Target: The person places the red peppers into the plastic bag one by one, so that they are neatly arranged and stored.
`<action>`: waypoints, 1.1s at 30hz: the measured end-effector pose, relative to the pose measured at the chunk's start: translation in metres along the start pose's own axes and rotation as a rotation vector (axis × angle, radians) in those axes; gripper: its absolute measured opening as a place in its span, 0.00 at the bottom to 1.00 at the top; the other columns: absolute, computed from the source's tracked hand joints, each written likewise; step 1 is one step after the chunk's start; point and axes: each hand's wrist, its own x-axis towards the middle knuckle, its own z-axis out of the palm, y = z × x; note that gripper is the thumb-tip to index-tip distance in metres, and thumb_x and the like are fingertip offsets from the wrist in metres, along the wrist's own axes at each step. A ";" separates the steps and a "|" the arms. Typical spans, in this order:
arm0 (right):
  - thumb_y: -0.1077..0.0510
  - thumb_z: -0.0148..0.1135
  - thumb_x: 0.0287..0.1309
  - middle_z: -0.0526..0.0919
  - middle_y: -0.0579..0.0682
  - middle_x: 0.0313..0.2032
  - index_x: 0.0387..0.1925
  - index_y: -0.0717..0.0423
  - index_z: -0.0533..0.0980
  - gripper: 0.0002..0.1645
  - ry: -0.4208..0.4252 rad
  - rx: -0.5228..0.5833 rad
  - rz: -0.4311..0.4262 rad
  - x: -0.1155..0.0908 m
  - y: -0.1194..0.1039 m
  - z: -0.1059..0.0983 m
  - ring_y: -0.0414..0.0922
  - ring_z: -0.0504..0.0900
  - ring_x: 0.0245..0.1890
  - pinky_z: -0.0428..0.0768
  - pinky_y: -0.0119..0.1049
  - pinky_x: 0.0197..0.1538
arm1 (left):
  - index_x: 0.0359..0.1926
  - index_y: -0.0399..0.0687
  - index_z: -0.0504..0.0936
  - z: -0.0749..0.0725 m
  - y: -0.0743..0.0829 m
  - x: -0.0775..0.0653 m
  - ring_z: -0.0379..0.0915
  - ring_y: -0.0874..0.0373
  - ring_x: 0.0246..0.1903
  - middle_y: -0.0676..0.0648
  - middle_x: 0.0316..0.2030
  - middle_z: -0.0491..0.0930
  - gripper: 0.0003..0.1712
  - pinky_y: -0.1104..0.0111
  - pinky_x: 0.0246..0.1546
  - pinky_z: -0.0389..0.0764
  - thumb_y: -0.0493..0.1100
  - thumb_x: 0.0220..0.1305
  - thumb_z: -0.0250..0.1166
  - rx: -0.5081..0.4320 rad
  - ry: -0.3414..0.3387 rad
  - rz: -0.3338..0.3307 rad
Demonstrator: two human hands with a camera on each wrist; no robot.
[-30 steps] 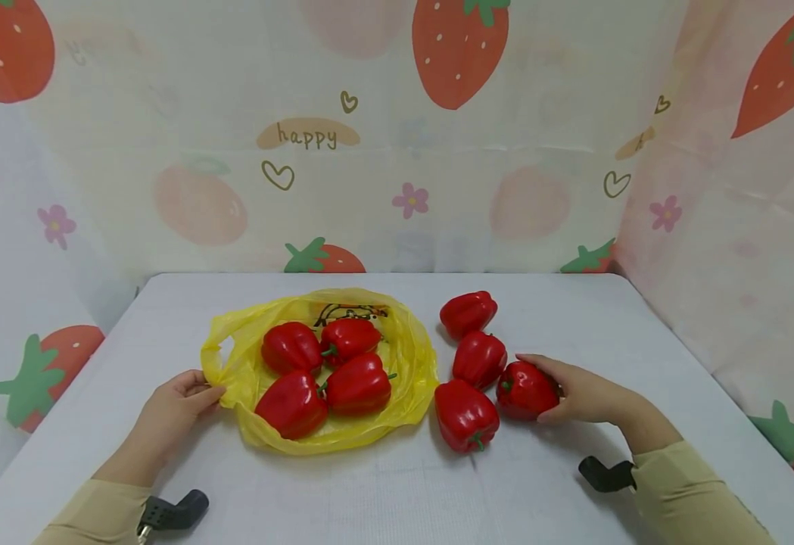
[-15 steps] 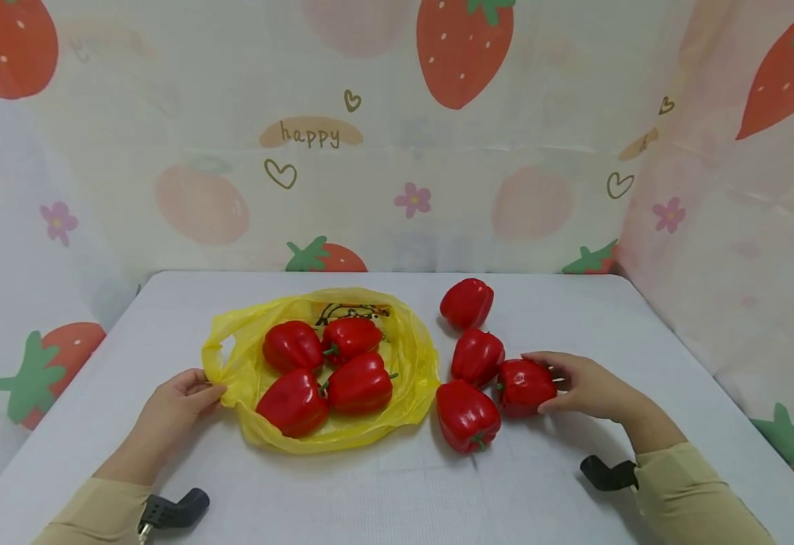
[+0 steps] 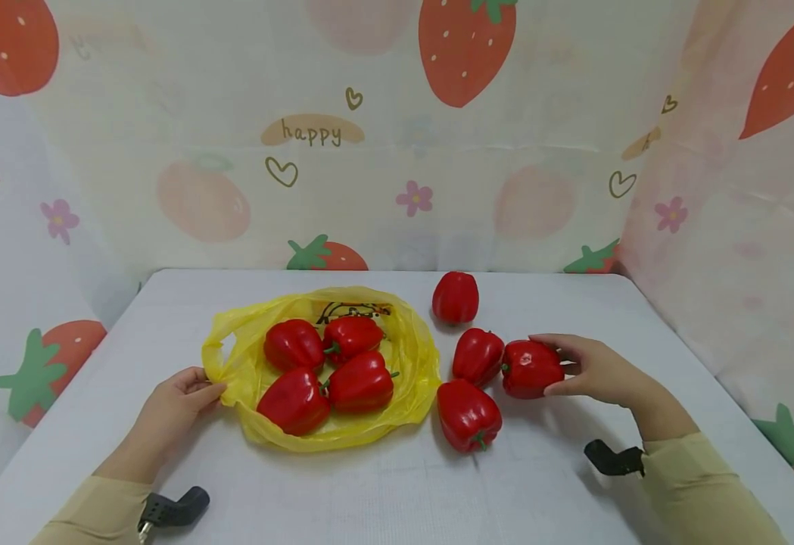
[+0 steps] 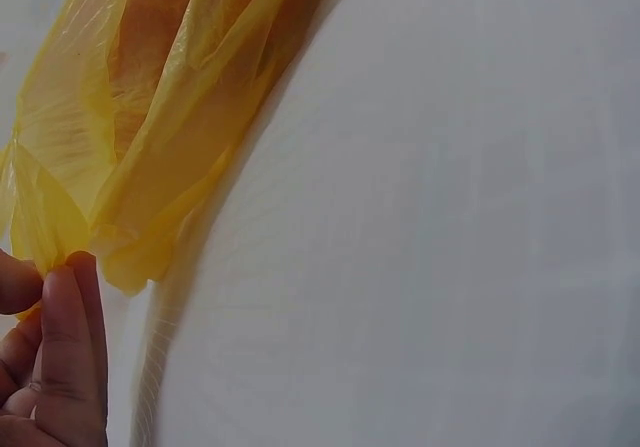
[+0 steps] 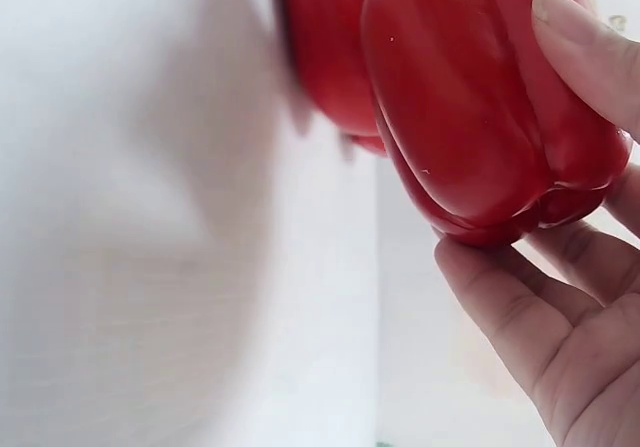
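Note:
My left hand (image 3: 177, 405) pinches the handle edge of a yellow plastic bag (image 3: 403, 412), which lies mouth open on the table. In the left wrist view the thumb and fingers (image 4: 62, 327) nip the gathered film. Several red bell peppers (image 3: 294, 401) sit inside the bag. My right hand (image 3: 597, 371) grips a red bell pepper (image 3: 531, 369) from its right side, thumb nearest me and fingers over the far side. In the right wrist view the held pepper (image 5: 455, 97) shows between thumb and fingertips, close to another pepper (image 5: 325, 47).
To the right of the bag lie three more bell peppers: one at the back (image 3: 455, 297), a middle pepper (image 3: 478, 356), and a front pepper (image 3: 468, 416) close to the bag's rim. The white table (image 3: 369, 499) meets a printed curtain (image 3: 451, 219) behind.
My right hand has moved slightly up and to the right with its bell pepper. The back pepper has rolled away and left, apart from the middle one. My left hand stays put.

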 end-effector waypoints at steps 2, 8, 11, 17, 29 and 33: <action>0.51 0.72 0.42 0.70 0.55 0.56 0.62 0.51 0.64 0.44 0.011 -0.002 -0.026 0.003 -0.004 -0.003 0.55 0.70 0.54 0.80 0.36 0.44 | 0.56 0.37 0.66 0.000 0.000 0.001 0.74 0.63 0.38 0.42 0.47 0.77 0.31 0.77 0.39 0.77 0.55 0.62 0.57 0.000 -0.002 -0.001; 0.53 0.72 0.42 0.70 0.54 0.56 0.62 0.52 0.64 0.44 0.027 0.006 -0.093 0.013 -0.015 -0.010 0.54 0.71 0.53 0.80 0.36 0.44 | 0.56 0.38 0.66 0.000 -0.001 0.001 0.74 0.61 0.38 0.43 0.47 0.77 0.31 0.77 0.39 0.77 0.56 0.62 0.57 0.016 -0.003 -0.006; 0.55 0.72 0.43 0.70 0.54 0.56 0.63 0.52 0.64 0.43 0.030 0.005 -0.130 0.019 -0.021 -0.012 0.54 0.72 0.53 0.80 0.35 0.45 | 0.56 0.38 0.66 0.000 -0.001 0.001 0.74 0.60 0.38 0.43 0.47 0.77 0.31 0.77 0.39 0.78 0.56 0.62 0.57 0.020 -0.002 -0.006; 0.56 0.72 0.43 0.71 0.52 0.55 0.63 0.51 0.64 0.43 0.013 0.008 -0.153 0.034 -0.039 -0.010 0.52 0.72 0.53 0.79 0.37 0.46 | 0.56 0.38 0.66 0.001 -0.001 0.000 0.73 0.60 0.39 0.42 0.47 0.77 0.31 0.76 0.39 0.78 0.56 0.62 0.57 0.018 -0.001 -0.005; 0.54 0.72 0.43 0.71 0.50 0.55 0.61 0.46 0.66 0.41 -0.042 0.008 -0.158 0.076 -0.069 0.002 0.50 0.72 0.53 0.79 0.39 0.46 | 0.56 0.38 0.67 0.000 0.000 0.000 0.73 0.59 0.38 0.43 0.46 0.78 0.31 0.77 0.39 0.78 0.56 0.62 0.57 0.018 -0.006 -0.016; 0.55 0.72 0.43 0.71 0.49 0.55 0.61 0.44 0.66 0.41 -0.067 0.004 -0.119 0.088 -0.082 0.008 0.50 0.72 0.53 0.79 0.41 0.47 | 0.56 0.38 0.67 0.000 0.000 0.000 0.73 0.59 0.38 0.43 0.46 0.77 0.30 0.77 0.38 0.78 0.56 0.62 0.57 0.018 -0.004 -0.016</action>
